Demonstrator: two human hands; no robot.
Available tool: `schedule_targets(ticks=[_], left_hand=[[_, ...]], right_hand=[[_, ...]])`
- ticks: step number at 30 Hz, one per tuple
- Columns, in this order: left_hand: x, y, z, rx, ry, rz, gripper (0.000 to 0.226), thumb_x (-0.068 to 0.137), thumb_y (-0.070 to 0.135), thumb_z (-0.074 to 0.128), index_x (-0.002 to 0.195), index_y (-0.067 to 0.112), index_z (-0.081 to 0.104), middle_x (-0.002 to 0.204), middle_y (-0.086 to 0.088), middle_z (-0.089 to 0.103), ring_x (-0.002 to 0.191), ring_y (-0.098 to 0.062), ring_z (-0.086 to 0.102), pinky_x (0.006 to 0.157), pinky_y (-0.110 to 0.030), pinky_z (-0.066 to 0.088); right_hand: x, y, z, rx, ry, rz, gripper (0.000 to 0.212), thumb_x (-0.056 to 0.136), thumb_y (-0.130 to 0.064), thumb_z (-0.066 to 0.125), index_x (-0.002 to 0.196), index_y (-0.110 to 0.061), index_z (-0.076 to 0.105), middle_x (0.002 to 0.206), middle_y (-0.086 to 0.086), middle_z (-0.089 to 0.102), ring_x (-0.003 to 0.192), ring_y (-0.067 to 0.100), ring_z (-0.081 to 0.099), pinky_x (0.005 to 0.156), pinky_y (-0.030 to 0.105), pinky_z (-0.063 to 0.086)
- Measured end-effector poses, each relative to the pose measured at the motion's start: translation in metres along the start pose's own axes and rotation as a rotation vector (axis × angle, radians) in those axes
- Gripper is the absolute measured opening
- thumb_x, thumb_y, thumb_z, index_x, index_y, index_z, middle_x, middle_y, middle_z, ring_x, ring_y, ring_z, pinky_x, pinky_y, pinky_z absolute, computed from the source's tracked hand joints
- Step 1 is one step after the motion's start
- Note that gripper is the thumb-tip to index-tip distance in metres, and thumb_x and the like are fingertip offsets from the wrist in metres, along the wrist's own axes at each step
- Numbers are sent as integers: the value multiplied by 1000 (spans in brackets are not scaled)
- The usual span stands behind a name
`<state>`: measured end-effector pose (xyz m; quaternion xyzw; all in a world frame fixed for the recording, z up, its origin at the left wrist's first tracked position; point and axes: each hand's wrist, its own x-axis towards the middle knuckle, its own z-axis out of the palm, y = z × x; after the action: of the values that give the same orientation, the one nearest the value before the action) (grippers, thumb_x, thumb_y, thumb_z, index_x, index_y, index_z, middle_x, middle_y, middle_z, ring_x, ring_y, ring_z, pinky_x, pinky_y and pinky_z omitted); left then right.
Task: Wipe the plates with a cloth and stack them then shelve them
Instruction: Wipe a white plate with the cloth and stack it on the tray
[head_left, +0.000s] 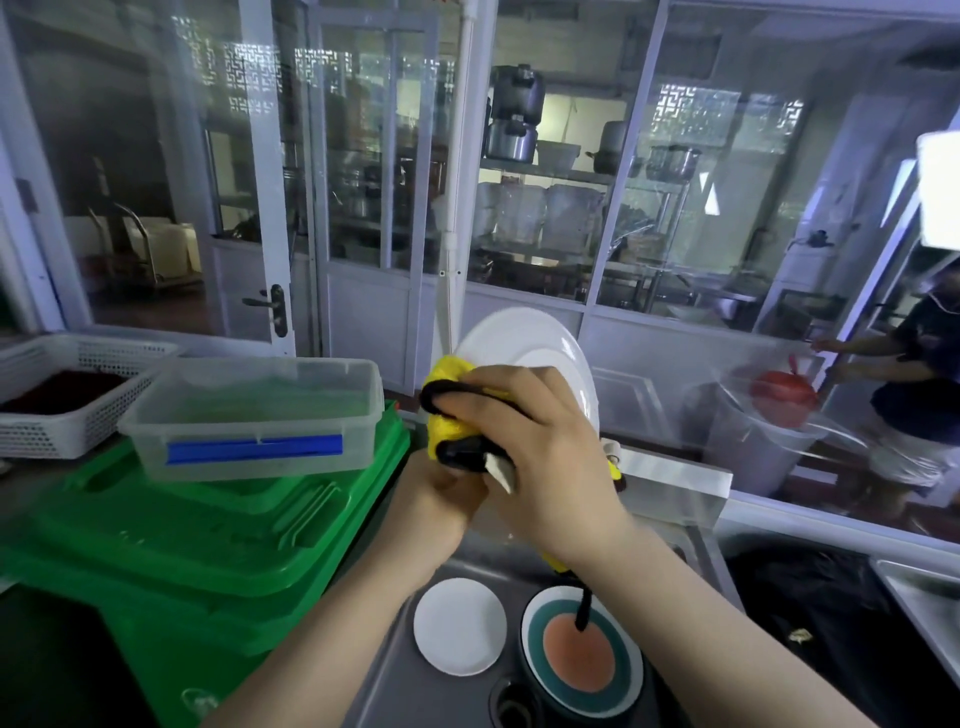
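Observation:
A large white plate (524, 343) stands on edge above the sink, tilted toward me. My left hand (441, 499) grips its lower rim from below. My right hand (540, 441) holds a bunched yellow cloth with black trim (447, 384) against the plate's face; a black strap of the cloth hangs down over the sink. In the steel sink (395, 670) lie a small white plate (460, 626) and a plate with a teal rim and orange middle (582, 657).
A green bin (171, 551) stands at the left, with a clear lidded box (254, 415) on top and a white basket (67, 395) behind. Glass partitions run across the back. Another person (914, 384) stands at the right by a white bucket. A black bag (831, 618) lies right of the sink.

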<state>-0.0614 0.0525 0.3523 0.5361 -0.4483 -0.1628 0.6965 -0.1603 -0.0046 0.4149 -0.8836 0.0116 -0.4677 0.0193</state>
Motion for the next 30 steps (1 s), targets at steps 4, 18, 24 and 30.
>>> schedule_targets(ticks=[4,18,24,30], left_hand=[[0,-6,-5,-58,-66,3,30,74,45,62,92,22,72,86,-9,74,80,-18,66,71,-39,54],[3,-5,-41,-604,174,-106,26,79,20,68,105,20,71,106,1,74,100,-16,69,79,-32,58],[8,0,-37,-782,280,-70,36,85,21,56,121,20,59,113,1,72,103,-15,68,75,-28,58],[4,-2,-34,-808,306,-131,52,83,29,56,131,10,54,104,-4,74,89,-18,71,66,-28,58]], right_hand=[[35,8,-5,-83,-79,99,38,85,-14,53,120,-18,67,113,5,63,95,33,54,80,40,46],[23,90,-21,56,-7,628,35,87,-4,59,118,-17,65,113,-1,65,106,20,58,74,14,34],[-20,35,3,106,-1,337,44,74,0,56,112,-18,70,114,-1,62,101,27,59,90,35,47],[-37,5,15,270,-159,161,41,76,3,64,111,-17,70,117,-2,65,104,19,60,91,28,45]])
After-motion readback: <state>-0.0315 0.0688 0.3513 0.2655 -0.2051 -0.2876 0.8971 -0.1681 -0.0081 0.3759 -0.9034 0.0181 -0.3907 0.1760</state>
